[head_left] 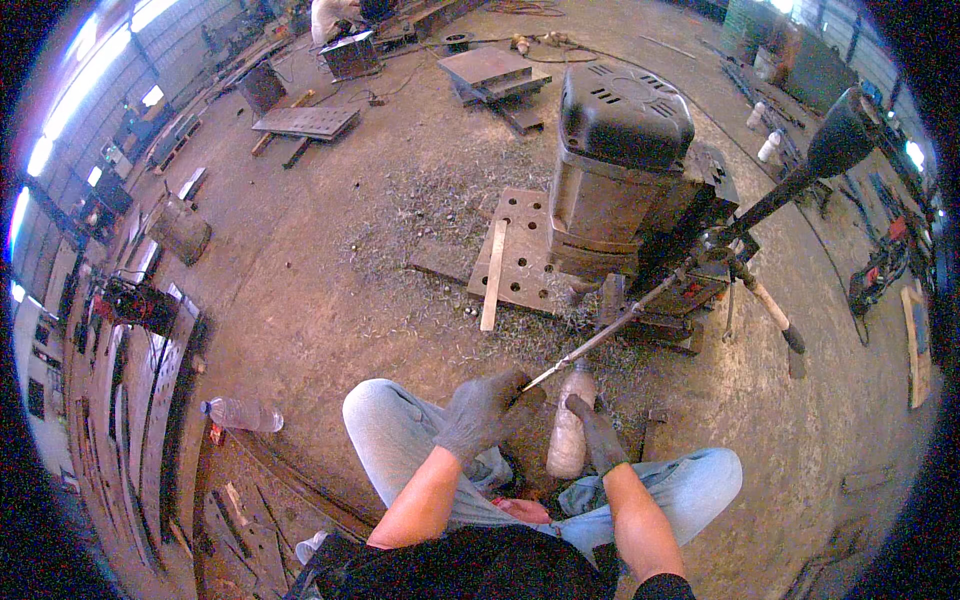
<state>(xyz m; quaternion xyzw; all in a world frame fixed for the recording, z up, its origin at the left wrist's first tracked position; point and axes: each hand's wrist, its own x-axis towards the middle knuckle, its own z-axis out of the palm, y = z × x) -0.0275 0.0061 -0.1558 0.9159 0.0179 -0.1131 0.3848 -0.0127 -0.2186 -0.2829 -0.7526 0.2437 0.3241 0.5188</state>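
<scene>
Steadily, with the left hand (482, 415), gloved and closed around the near end of the long metal rod (622, 322), best to press or pull in one even sweep, probably easing off at any sudden resistance. Steady the right hand (602, 438), also gloved, against the side of the pale-filled bottle (567, 445), just right of the left hand; impossible to tell how tight a grip, with most fingers hidden. Better to set the bottle outside the rod's likely path before leaning harder. Ahead of both hands, note the tall black-topped machine (605, 190); beyond the right hand, allow room for the black flared lever (835, 140) and shorter tan-handled lever (770, 305), both apt to swing. Ahead of the left hand, see the holed steel plate (522, 245) under a flat strip (494, 275), among scattered metal shavings (400, 215), perhaps sharp. Watch the left knee (370, 405), just beside the left wrist and likely in the way of a low stroke. Well left of the left hand, spot the blue-capped clear bottle (245, 415).
</scene>
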